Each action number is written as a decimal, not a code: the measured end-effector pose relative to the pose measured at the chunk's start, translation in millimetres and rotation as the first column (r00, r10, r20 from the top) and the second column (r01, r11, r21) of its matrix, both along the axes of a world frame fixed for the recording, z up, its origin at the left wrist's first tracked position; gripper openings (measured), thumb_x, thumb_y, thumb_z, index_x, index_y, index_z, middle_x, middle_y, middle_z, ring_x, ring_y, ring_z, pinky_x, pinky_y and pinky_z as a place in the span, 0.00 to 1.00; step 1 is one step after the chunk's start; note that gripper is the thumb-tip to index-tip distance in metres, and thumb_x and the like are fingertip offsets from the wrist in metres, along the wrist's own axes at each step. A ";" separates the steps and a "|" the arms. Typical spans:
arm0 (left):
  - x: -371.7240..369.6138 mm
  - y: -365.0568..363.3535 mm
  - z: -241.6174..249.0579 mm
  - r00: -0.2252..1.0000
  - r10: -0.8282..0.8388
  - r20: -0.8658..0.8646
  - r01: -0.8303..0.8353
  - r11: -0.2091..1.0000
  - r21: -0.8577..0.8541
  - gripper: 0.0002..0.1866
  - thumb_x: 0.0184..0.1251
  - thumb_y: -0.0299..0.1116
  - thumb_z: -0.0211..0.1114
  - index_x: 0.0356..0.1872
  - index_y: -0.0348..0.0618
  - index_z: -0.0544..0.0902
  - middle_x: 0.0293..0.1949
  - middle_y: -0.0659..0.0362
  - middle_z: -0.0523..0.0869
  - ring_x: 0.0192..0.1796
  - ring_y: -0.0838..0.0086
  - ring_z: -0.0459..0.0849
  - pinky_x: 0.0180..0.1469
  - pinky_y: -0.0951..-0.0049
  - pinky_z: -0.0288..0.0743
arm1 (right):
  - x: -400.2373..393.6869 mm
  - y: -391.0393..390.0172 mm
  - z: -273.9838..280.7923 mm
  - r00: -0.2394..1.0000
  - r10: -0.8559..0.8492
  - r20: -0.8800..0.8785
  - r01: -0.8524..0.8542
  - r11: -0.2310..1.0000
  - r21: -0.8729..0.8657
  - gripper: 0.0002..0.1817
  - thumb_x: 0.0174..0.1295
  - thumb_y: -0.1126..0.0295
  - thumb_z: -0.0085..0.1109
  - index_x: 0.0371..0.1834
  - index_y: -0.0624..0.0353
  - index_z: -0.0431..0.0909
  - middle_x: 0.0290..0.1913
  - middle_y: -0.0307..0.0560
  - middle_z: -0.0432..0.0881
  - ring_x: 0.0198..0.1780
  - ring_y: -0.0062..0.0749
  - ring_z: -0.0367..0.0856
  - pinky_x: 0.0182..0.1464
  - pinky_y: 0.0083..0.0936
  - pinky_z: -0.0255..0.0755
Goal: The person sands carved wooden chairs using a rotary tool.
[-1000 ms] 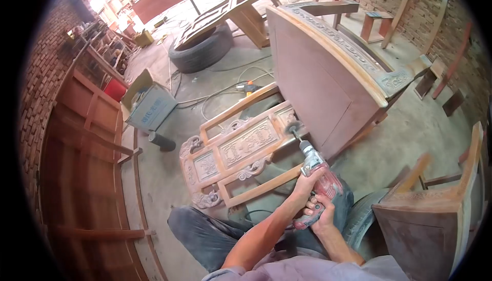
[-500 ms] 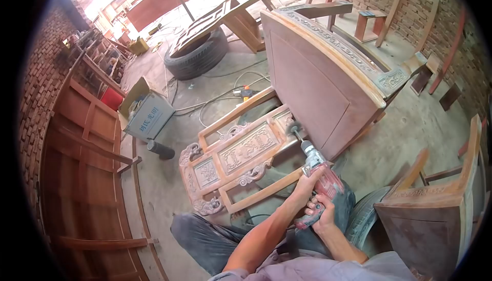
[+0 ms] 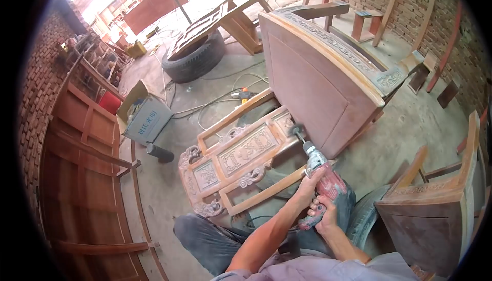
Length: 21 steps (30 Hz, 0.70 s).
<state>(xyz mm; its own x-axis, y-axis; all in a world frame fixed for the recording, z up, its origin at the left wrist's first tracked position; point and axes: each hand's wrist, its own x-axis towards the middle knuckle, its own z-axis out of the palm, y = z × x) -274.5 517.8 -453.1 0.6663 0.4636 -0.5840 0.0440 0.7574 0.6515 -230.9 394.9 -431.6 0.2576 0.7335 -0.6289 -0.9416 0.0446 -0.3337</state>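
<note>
A red and grey power drill [image 3: 328,181] is held in both my hands, pointing up and away from me. My left hand [image 3: 309,184] wraps round its body behind the chuck. My right hand [image 3: 325,213] is closed on the rear handle. From the chuck a thin shaft carries a round dark brush-like head [image 3: 295,129], which overlaps the upper end of a carved wooden chair back [image 3: 243,150]. That back has scrollwork edges and raised panels. It joins a broad wooden seat [image 3: 312,83] that stands on edge, its flat underside facing me.
A second wooden chair [image 3: 425,219] lies close on my right by a tyre [image 3: 365,214]. Ahead, another tyre [image 3: 195,63] props up a wooden frame. A cardboard box [image 3: 148,119], a dark cylinder [image 3: 160,153], an orange and black tool [image 3: 244,95] and cables are on the floor. Wooden panels [image 3: 87,178] stand left.
The view has shifted very slightly. The drill stays in both hands, with its head at nearly the same place on the chair back.
</note>
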 end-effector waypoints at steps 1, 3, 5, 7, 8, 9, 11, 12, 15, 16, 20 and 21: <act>-1.1 -0.3 -1.2 1.000 -0.004 0.011 0.004 1.000 -0.007 0.33 0.70 0.61 0.62 0.62 0.44 0.75 0.47 0.52 0.84 0.36 0.72 0.81 0.36 0.70 0.78 | 0.0 -0.7 -2.1 1.000 0.001 0.010 -0.001 1.000 0.005 0.04 0.62 0.70 0.59 0.32 0.54 0.74 0.27 0.38 0.74 0.27 0.25 0.73 0.25 0.23 0.70; -1.9 0.5 5.5 1.000 0.001 0.006 -0.001 1.000 0.023 0.33 0.70 0.62 0.61 0.62 0.44 0.75 0.47 0.52 0.84 0.36 0.72 0.81 0.35 0.70 0.78 | 1.1 0.7 -5.8 1.000 0.004 0.031 -0.005 1.000 0.019 0.04 0.62 0.70 0.59 0.32 0.55 0.75 0.27 0.39 0.74 0.27 0.26 0.74 0.26 0.24 0.69; -1.5 -2.9 12.9 0.999 0.039 0.020 -0.040 0.998 0.042 0.34 0.69 0.63 0.61 0.61 0.44 0.75 0.45 0.52 0.85 0.35 0.72 0.81 0.33 0.69 0.77 | -0.5 -0.6 -4.4 0.999 0.013 0.035 -0.013 1.000 -0.004 0.04 0.62 0.70 0.59 0.32 0.55 0.74 0.27 0.38 0.74 0.27 0.25 0.73 0.25 0.23 0.69; 1.8 -9.0 14.4 0.992 0.114 0.050 -0.116 0.992 0.050 0.34 0.69 0.64 0.60 0.61 0.44 0.75 0.43 0.53 0.85 0.33 0.72 0.81 0.31 0.69 0.77 | -1.7 -0.2 -1.2 0.999 0.015 0.047 -0.014 1.000 -0.018 0.04 0.62 0.70 0.59 0.32 0.54 0.73 0.27 0.37 0.74 0.27 0.24 0.73 0.26 0.22 0.69; -1.4 -6.0 13.9 0.998 0.061 0.017 -0.062 0.997 0.039 0.34 0.69 0.64 0.60 0.61 0.44 0.75 0.43 0.53 0.85 0.33 0.72 0.81 0.32 0.69 0.78 | -3.2 -0.1 0.3 0.998 0.014 0.057 -0.013 1.000 -0.023 0.04 0.62 0.70 0.59 0.32 0.54 0.74 0.27 0.37 0.74 0.27 0.24 0.73 0.26 0.22 0.69; -7.1 -0.7 15.7 1.000 0.008 -0.016 -0.007 1.000 0.027 0.34 0.70 0.64 0.60 0.60 0.43 0.76 0.42 0.53 0.86 0.33 0.72 0.82 0.33 0.69 0.78 | -4.8 -0.4 0.8 0.998 0.012 0.068 -0.010 1.000 -0.028 0.04 0.62 0.70 0.59 0.32 0.55 0.74 0.27 0.37 0.74 0.27 0.24 0.73 0.26 0.22 0.69; -8.4 1.8 10.7 1.000 -0.014 -0.026 0.015 1.000 0.008 0.34 0.69 0.64 0.60 0.59 0.42 0.76 0.39 0.54 0.85 0.28 0.73 0.79 0.27 0.72 0.75 | -4.7 5.8 -1.8 0.999 0.018 0.042 -0.018 1.000 0.001 0.05 0.62 0.70 0.59 0.32 0.55 0.74 0.27 0.37 0.74 0.27 0.24 0.73 0.26 0.22 0.69; -5.8 5.0 -2.2 1.000 0.017 -0.004 -0.017 1.000 0.004 0.34 0.68 0.64 0.61 0.58 0.42 0.76 0.37 0.54 0.85 0.23 0.75 0.77 0.20 0.74 0.72 | -4.2 8.7 -5.2 0.999 0.019 0.029 -0.020 1.000 0.017 0.05 0.62 0.70 0.59 0.32 0.55 0.74 0.27 0.37 0.74 0.27 0.24 0.73 0.26 0.22 0.69; -5.4 16.9 -17.5 0.997 0.049 0.055 -0.050 0.999 0.018 0.34 0.67 0.64 0.61 0.56 0.41 0.76 0.32 0.54 0.84 0.16 0.77 0.73 0.13 0.76 0.67 | -4.4 17.8 -14.8 1.000 0.024 0.011 -0.024 0.997 0.069 0.05 0.63 0.70 0.60 0.34 0.58 0.76 0.28 0.40 0.75 0.28 0.26 0.74 0.28 0.24 0.70; -5.6 19.7 -17.2 0.997 0.063 0.049 -0.065 0.997 0.036 0.34 0.67 0.64 0.62 0.56 0.41 0.76 0.32 0.54 0.85 0.16 0.78 0.74 0.13 0.76 0.67 | -5.8 22.0 -16.6 1.000 0.028 0.010 -0.029 0.997 0.075 0.05 0.63 0.70 0.60 0.34 0.58 0.76 0.28 0.40 0.75 0.28 0.26 0.74 0.28 0.24 0.70; -4.7 29.2 -16.9 0.994 0.112 0.016 -0.113 0.991 0.078 0.35 0.66 0.65 0.62 0.56 0.41 0.77 0.33 0.55 0.85 0.17 0.79 0.75 0.12 0.77 0.67 | -12.2 35.6 -11.6 0.999 -0.010 0.047 0.007 0.998 0.062 0.04 0.62 0.71 0.59 0.33 0.57 0.74 0.26 0.38 0.74 0.27 0.24 0.73 0.25 0.22 0.69; -5.7 32.6 -16.4 0.996 0.082 0.021 -0.083 0.996 0.044 0.34 0.68 0.62 0.62 0.58 0.41 0.76 0.38 0.54 0.85 0.26 0.75 0.78 0.23 0.73 0.72 | -11.7 38.0 -10.8 0.999 -0.010 0.044 0.008 0.998 0.056 0.04 0.62 0.71 0.59 0.33 0.57 0.74 0.26 0.38 0.74 0.27 0.24 0.73 0.25 0.22 0.70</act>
